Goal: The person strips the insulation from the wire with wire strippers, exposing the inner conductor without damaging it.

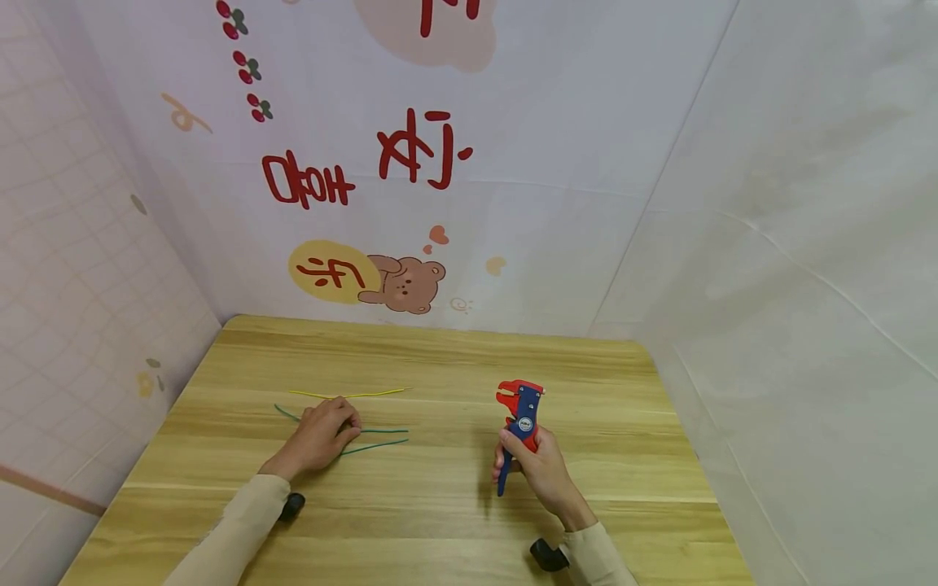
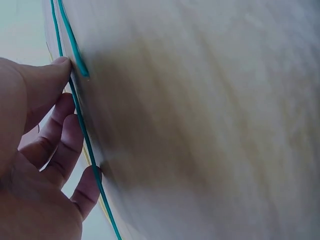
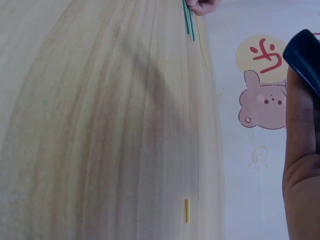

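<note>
At the left of the table, my left hand (image 1: pixel 320 433) reaches down over a long green wire (image 1: pixel 384 430) and pinches it. The left wrist view shows the thumb tip against this wire (image 2: pixel 87 132); the index finger is hidden. A second, shorter-looking green wire (image 1: pixel 375 446) lies nearer to me, partly under the hand. Just beyond the fingers is a yellow wire (image 1: pixel 377 394). My right hand (image 1: pixel 541 468) grips a red and blue wire stripper (image 1: pixel 526 407) by its handles, its red jaws pointing up and left. Only a dark handle end (image 3: pixel 302 52) shows in the right wrist view.
A small yellow piece (image 3: pixel 187 211) lies on the wooden table (image 1: pixel 440 521). White printed sheets (image 1: pixel 542 203) rise behind the table and at both sides. Each wrist carries a black device, such as the one by the right sleeve (image 1: pixel 548 555).
</note>
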`<state>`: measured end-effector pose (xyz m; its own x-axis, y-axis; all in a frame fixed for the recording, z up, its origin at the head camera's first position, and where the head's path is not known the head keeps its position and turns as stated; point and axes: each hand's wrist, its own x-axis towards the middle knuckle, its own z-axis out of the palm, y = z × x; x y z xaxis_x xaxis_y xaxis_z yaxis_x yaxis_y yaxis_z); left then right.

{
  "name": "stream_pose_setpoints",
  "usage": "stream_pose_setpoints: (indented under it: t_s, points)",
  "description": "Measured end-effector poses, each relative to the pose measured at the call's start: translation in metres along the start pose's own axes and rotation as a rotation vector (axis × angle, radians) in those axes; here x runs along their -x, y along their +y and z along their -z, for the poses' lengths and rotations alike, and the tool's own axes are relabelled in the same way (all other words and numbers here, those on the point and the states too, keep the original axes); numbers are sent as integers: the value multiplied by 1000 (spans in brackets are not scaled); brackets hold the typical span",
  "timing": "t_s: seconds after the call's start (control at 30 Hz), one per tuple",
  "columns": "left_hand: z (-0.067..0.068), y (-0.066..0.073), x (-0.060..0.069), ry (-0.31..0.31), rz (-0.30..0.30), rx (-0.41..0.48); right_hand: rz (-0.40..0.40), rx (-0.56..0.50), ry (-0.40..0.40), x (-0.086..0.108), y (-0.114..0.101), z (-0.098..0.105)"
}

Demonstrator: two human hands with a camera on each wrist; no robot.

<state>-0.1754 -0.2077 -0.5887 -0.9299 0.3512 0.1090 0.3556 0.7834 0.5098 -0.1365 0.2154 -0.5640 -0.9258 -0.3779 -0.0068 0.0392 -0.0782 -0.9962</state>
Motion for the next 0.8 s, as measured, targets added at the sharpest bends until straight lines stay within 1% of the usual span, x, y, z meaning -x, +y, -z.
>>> stream_pose_setpoints:
  t_s: [0.13,0.47,0.8]
  points:
    - [0,-1,0,1,10,10,13,-4,-13,1,0,0]
    - [-2,-3,0,4,49,39,17,-1,-11,1,1,1]
    - [-1,-2,0,16,45,42,13,-8,-11,1,1,1]
